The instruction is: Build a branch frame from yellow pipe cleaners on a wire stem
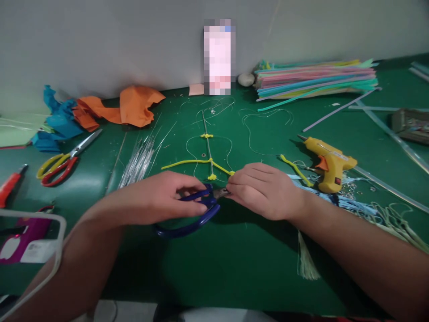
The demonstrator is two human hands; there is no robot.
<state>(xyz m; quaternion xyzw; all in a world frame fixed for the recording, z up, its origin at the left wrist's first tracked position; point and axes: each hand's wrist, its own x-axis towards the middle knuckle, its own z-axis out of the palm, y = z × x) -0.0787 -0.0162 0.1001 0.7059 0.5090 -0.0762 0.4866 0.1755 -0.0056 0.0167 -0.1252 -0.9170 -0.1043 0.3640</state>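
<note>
My left hand (pixel 164 197) is closed on blue-handled scissors (pixel 196 214), whose short blades point right toward my other hand. My right hand (pixel 264 190) is closed, its fingertips pinching the end of a yellow pipe cleaner (pixel 187 163) where it meets the blades. The pipe cleaner is wound onto a thin wire frame (pixel 209 147) lying flat on the green table (pixel 234 259). What lies under my right palm is hidden.
A yellow glue gun (pixel 330 163) lies at the right, with light blue tassels (pixel 355 205) beside it. Red-and-yellow scissors (pixel 65 161), orange paper (pixel 134 105) and blue paper (pixel 58 118) are at the left. Stacked coloured straws (pixel 315 78) sit at the back right. Loose silver wires (pixel 139 161) lie left of centre.
</note>
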